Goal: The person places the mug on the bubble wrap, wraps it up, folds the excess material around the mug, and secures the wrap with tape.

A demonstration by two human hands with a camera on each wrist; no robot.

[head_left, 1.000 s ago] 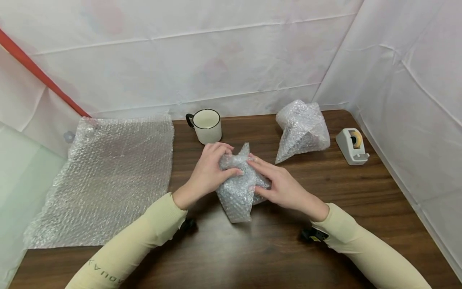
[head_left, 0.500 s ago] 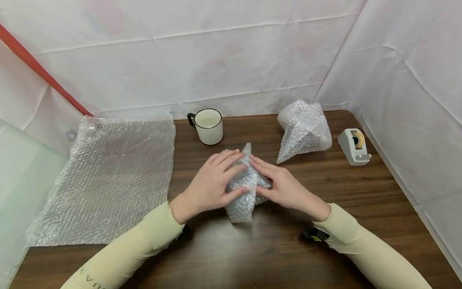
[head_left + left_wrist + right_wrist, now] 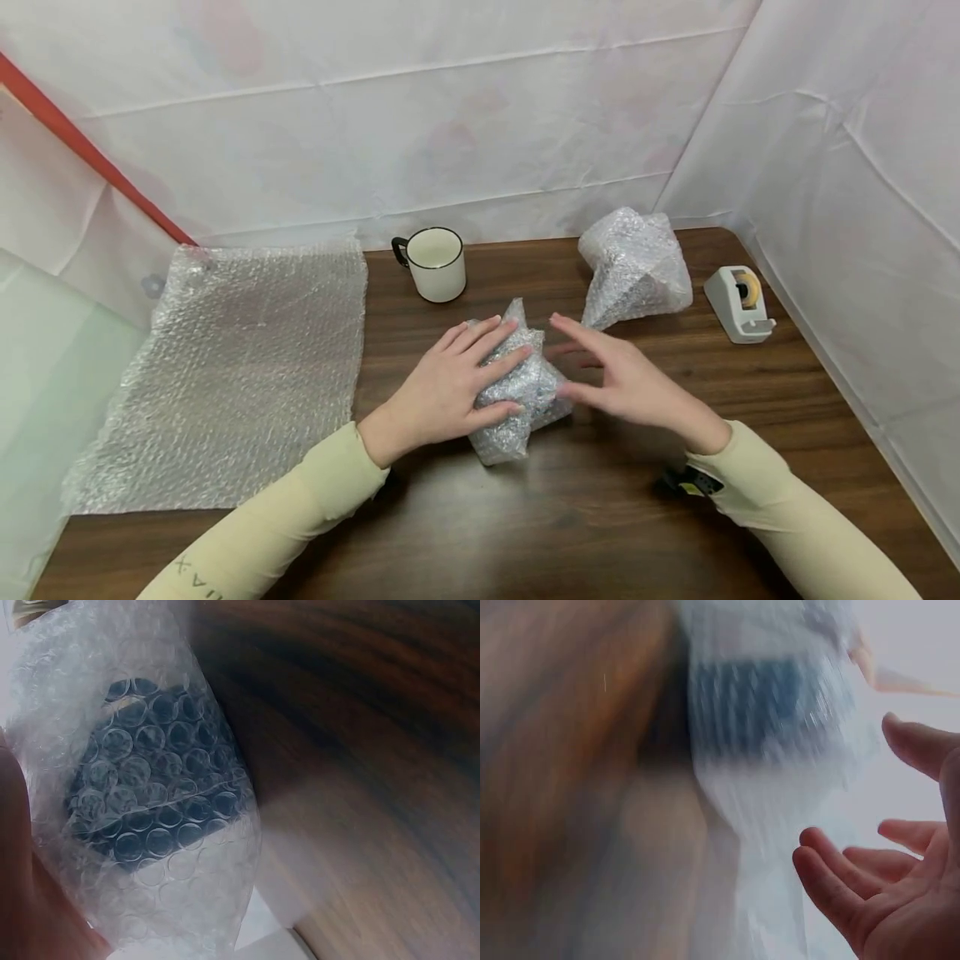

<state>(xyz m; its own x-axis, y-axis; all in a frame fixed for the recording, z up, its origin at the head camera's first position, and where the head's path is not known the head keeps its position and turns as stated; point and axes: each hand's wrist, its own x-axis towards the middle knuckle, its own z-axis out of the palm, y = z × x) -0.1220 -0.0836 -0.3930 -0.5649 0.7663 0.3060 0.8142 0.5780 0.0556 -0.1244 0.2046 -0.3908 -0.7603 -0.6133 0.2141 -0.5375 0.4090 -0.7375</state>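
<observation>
A bubble-wrapped bundle lies on the wooden table in front of me, its folded ends sticking up and toward me. Something dark blue shows through the plastic of the bundle in the left wrist view. My left hand rests on the bundle's left and top with its fingers spread and fairly straight. To the right of the bundle, my right hand is held with the fingers apart and nothing in it. In the right wrist view, the right hand is open beside the blurred bundle.
Behind the bundle stands a white mug with a black rim and handle. A flat bubble wrap sheet covers the left side. At the back right are another wrapped bundle and a white tape dispenser. Cloth walls bound the table.
My left hand has slid over the top of the bundle, its fingers flattening the wrap. My right hand has let go of the bundle and moved off to the right.
</observation>
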